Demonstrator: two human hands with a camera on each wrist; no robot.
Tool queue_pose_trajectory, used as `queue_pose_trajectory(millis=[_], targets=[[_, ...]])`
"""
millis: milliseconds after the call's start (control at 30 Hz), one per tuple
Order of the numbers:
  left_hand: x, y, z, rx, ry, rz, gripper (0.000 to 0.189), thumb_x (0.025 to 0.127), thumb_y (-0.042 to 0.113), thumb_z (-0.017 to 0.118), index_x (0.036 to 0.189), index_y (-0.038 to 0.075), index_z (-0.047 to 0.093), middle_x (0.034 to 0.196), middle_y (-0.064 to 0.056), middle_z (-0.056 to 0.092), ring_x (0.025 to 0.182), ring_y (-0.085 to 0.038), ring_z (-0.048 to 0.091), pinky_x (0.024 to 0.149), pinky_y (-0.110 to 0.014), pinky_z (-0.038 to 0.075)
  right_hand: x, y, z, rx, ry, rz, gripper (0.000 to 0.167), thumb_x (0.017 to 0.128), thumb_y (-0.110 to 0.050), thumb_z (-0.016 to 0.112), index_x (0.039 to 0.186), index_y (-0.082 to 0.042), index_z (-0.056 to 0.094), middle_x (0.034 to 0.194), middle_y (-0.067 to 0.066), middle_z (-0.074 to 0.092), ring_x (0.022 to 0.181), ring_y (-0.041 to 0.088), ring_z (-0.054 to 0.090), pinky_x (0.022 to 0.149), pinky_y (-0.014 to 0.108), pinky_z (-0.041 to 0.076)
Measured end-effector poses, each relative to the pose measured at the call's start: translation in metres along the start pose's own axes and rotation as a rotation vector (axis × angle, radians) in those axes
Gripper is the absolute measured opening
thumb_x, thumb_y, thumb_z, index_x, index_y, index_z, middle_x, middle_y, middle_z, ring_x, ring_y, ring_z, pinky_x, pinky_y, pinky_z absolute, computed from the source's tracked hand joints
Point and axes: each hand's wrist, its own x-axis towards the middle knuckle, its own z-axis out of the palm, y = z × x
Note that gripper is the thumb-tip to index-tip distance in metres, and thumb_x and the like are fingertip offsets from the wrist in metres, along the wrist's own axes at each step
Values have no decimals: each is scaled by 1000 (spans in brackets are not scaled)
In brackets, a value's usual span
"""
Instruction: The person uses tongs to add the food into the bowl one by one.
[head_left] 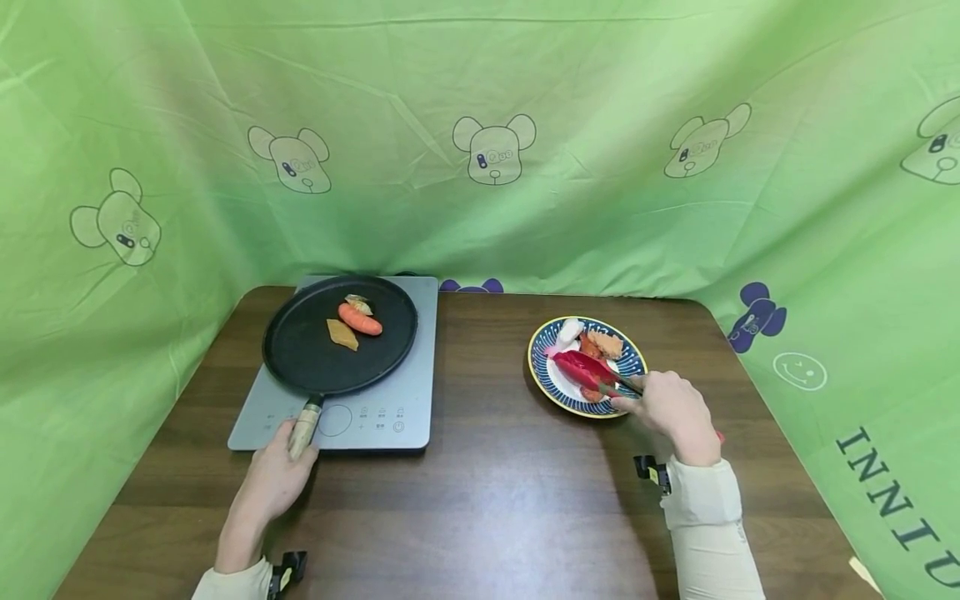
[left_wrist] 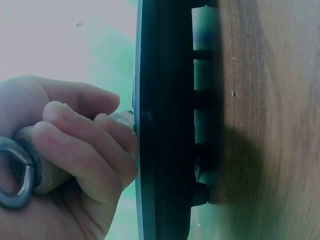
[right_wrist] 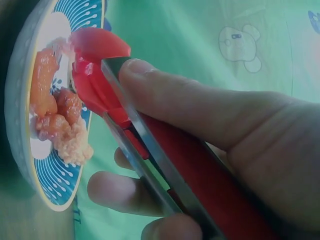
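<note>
The red-tipped tongs (head_left: pixel 585 371) are over the plate (head_left: pixel 542 385), on the right part of the table (head_left: pixel 480 508). Whether the tips pinch a piece of food cannot be determined. The right hand (head_left: pixel 678 412) grips the tongs: thumb laid along one arm, fingers bent against the opposite arm. The right forearm enters from the lower right and points forward, with the hand turned inward to the left; the pale sleeve (head_left: pixel 705 500) ends at the wrist. On the plate, a white piece (head_left: pixel 570 332) and a breaded piece (head_left: pixel 606 344) lie near the far rim, with glossy reddish pieces beside them.

The left hand (head_left: pixel 277 475) is closed round the pale handle (head_left: pixel 304 429) of the black pan (head_left: pixel 300 333), fingers curled, a metal ring (left_wrist: pixel 26 185) at the handle's end. The left forearm angles forward and to the right. The pan lies over the grey cooktop (head_left: pixel 420 367), bearing a sausage (head_left: pixel 360 319), a tan piece (head_left: pixel 342 334) and a smaller piece (head_left: pixel 358 304) just behind. A green cloth (head_left: pixel 390 225) hangs behind the table.
</note>
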Motion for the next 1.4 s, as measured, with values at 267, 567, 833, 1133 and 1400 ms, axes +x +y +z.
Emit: queue_pose_trajectory(millis=[267, 567, 833, 1133, 1400], targets=[[-1, 0, 1, -7, 4, -6, 49, 92, 19, 48, 135, 1, 34, 85, -16, 52, 61, -23, 47, 49, -35, 37, 2, 7, 0, 8, 59, -12, 59, 79, -45, 72, 119, -2, 65, 95, 32, 62, 75, 46, 60, 56, 52, 45], [0, 0, 1, -3, 6, 0, 49, 92, 20, 48, 135, 0, 33, 83, -15, 51, 60, -22, 47, 49, -35, 38, 5, 14, 2, 51, 135, -59, 44, 82, -42, 70, 107, -6, 70, 69, 13, 58, 62, 33, 56, 51, 49, 43], [0, 0, 1, -10, 2, -7, 49, 93, 20, 47, 134, 0, 33, 82, -15, 50, 60, -22, 47, 49, -35, 37, 6, 13, 3, 149, 145, -75, 56, 84, -41, 68, 119, 2, 63, 90, 26, 65, 73, 34, 59, 65, 53, 45], [1, 0, 1, 0, 7, -11, 49, 92, 20, 48, 135, 0, 33, 83, -15, 51, 60, -22, 47, 49, -35, 37, 8, 14, 4, 195, 145, -68, 63, 84, -47, 66, 120, 4, 62, 96, 27, 65, 76, 31, 57, 68, 49, 44], [0, 0, 1, -5, 1, -11, 49, 93, 20, 48, 135, 0, 32, 84, -15, 51, 61, -23, 46, 50, -35, 37, 8, 10, 4, 216, 217, -94, 63, 84, -47, 67, 118, 5, 63, 86, 25, 67, 82, 37, 61, 72, 53, 44]])
